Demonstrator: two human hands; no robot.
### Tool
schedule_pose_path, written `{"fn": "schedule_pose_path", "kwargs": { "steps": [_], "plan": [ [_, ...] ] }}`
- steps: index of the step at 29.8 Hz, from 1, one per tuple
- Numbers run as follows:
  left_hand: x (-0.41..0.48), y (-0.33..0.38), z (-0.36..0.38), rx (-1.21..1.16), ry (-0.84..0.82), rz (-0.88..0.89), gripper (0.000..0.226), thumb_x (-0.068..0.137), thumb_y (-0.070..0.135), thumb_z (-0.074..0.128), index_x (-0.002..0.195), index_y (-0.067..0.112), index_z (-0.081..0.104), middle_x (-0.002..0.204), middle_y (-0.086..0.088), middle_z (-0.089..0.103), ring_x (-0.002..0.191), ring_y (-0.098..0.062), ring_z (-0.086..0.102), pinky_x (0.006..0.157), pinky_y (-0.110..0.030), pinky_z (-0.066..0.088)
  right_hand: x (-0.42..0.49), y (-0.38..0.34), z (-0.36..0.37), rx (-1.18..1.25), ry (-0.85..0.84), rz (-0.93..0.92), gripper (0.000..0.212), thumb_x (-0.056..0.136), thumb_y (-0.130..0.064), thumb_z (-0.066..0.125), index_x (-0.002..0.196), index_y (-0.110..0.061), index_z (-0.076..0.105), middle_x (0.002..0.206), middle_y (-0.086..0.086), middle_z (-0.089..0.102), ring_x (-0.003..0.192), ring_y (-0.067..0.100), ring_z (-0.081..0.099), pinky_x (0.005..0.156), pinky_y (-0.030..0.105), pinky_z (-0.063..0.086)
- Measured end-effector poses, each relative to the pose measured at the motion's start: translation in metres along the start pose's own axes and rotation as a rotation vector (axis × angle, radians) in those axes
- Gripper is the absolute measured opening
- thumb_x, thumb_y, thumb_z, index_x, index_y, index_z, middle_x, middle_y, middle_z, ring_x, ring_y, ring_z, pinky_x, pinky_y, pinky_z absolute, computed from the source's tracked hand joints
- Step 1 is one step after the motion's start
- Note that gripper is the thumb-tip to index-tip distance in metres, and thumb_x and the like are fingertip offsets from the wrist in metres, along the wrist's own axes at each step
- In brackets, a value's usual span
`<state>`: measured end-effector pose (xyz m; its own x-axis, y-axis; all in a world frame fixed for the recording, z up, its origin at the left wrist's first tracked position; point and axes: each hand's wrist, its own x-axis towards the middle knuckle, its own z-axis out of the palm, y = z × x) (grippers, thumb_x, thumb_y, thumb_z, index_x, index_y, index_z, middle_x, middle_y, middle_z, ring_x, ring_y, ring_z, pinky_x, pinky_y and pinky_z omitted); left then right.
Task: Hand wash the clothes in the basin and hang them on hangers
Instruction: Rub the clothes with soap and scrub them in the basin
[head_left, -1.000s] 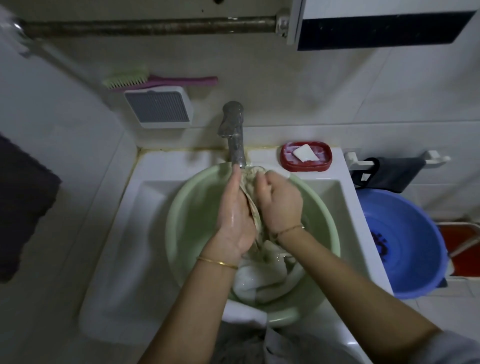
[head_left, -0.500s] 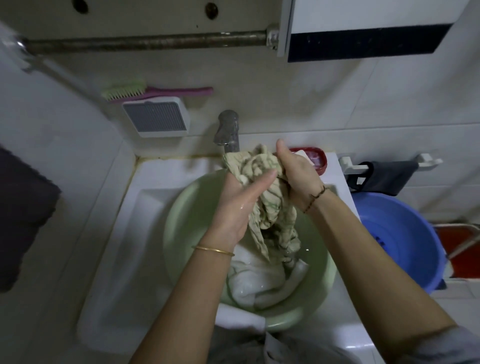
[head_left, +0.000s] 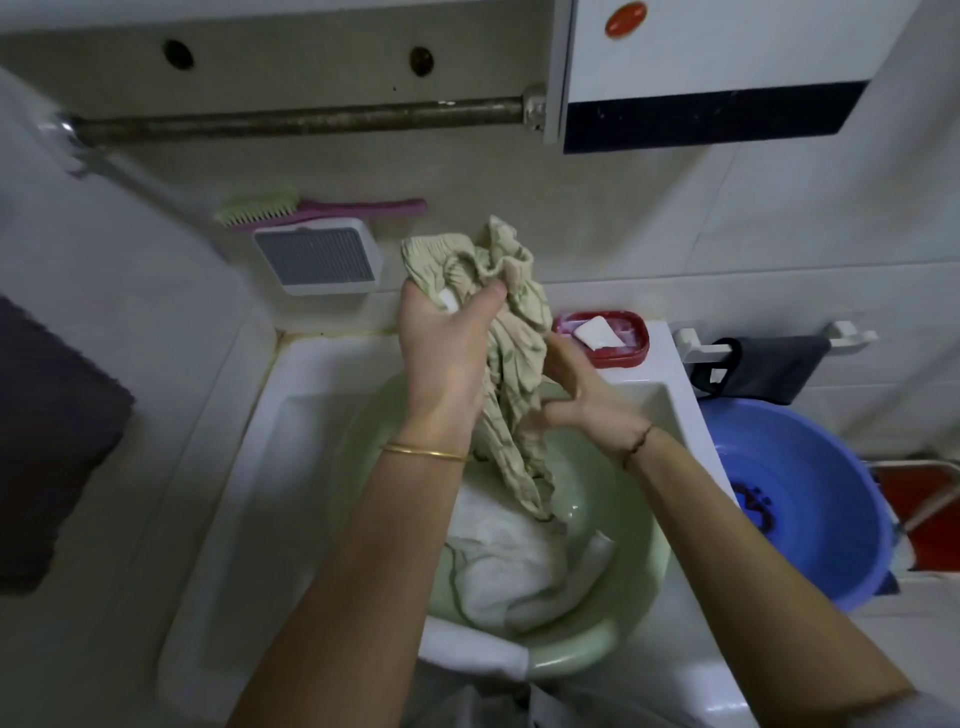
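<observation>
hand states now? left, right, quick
Left hand: grips the top of the patterned beige garment, lifted above the green basin.
Right hand: grips the same garment lower down.

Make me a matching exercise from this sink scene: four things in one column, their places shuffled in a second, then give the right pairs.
Things:
1. patterned beige garment
2. white cloth
3. bar of soap
4. scrub brush

Places:
A. on top of the grey wall box
B. lying in the green basin
C. held up by the left hand and right hand
D. in the red dish at the sink's back corner

Pairs: 1-C, 2-B, 3-D, 4-A
</observation>
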<state>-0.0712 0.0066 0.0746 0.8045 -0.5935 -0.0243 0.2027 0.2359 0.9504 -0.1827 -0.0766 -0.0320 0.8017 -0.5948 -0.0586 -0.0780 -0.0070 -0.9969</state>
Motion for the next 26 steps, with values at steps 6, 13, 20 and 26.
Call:
{"fn": "schedule_pose_path", "kwargs": {
  "steps": [6, 13, 20, 26],
  "plan": [
    [0.0, 0.04, 0.012, -0.113, -0.04, 0.013, 0.04, 0.082, -0.007, 0.064, 0.121, -0.002, 0.054, 0.113, -0.016, 0.067, 0.1, -0.028, 0.067, 0.087, -0.047, 0.054, -0.014, 0.039, 0.019, -0.224, -0.185, 0.178, 0.082, 0.065, -0.004, 0.085, 0.134, -0.014, 0.04, 0.118, -0.014, 0.056, 0.104, -0.012, 0.052, 0.091, 0.006, 0.042],
    [-0.001, 0.064, 0.01, -0.134, 0.0, 0.066, 0.039, 0.083, -0.008, 0.063, 0.121, -0.001, 0.054, 0.113, -0.014, 0.066, 0.101, -0.024, 0.067, 0.09, -0.044, 0.053, -0.02, 0.064, 0.027, 0.15, 0.088, 0.327, 0.027, 0.073, -0.003, 0.065, 0.1, -0.007, 0.066, 0.095, 0.006, 0.066, 0.093, 0.019, 0.057, 0.084, 0.033, 0.048],
    [-0.01, 0.021, -0.006, -0.075, 0.04, -0.088, 0.032, 0.084, -0.005, 0.064, 0.114, 0.005, 0.059, 0.109, -0.011, 0.069, 0.098, -0.024, 0.068, 0.088, -0.045, 0.054, -0.036, 0.042, 0.014, 0.995, 0.171, 0.384, 0.04, 0.087, -0.028, 0.043, 0.094, -0.003, 0.074, 0.11, 0.019, 0.067, 0.097, 0.032, 0.067, 0.086, 0.053, 0.051],
    [-0.008, -0.027, -0.009, -0.07, 0.066, -0.157, 0.035, 0.083, -0.005, 0.064, 0.115, 0.008, 0.057, 0.111, -0.014, 0.067, 0.102, -0.028, 0.066, 0.093, -0.052, 0.05, -0.043, 0.036, 0.012, 0.758, 0.222, 0.377, 0.088, 0.053, -0.001, 0.081, 0.129, -0.001, 0.038, 0.128, 0.031, 0.049, 0.102, 0.037, 0.059, 0.078, 0.046, 0.056]
  ]
}}
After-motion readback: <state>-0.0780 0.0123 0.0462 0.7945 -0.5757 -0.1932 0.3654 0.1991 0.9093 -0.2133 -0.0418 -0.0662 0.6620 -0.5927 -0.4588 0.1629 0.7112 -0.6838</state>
